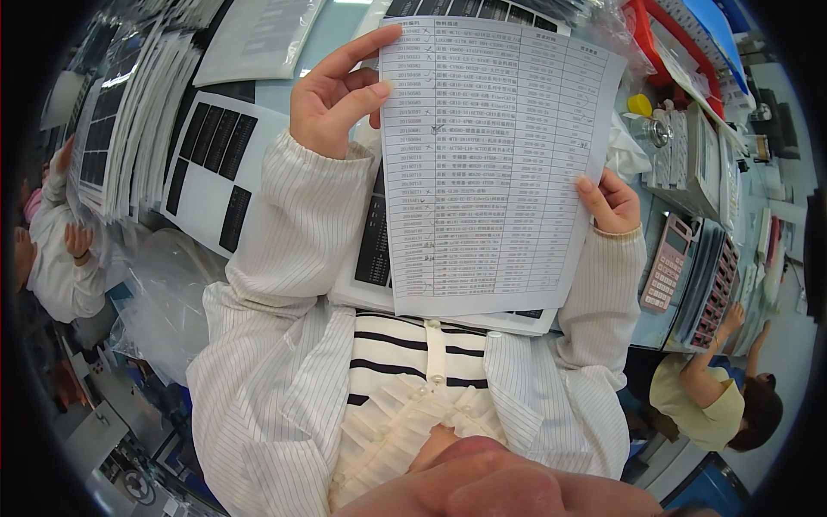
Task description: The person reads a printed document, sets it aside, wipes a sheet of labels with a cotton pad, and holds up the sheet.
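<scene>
A white printed sheet (482, 172), covered by a table of rows with several handwritten ticks and crosses, is held up in front of me. My left hand (340, 90) pinches its upper left edge between thumb and fingers. Lower down, my right hand (610, 200) grips the sheet's right edge, thumb on the front and fingers behind. Under the paper lies a stack of white sheets with black printed panels (372, 241), mostly covered by it.
Left of me are more black-and-white panel sheets (215, 155), a tall bagged pile (142, 112) and clear plastic bags (164, 293). On the right stand a pink calculator (669, 263), a red bin (680, 52) and a small glass jar (659, 131). Other people work at both sides.
</scene>
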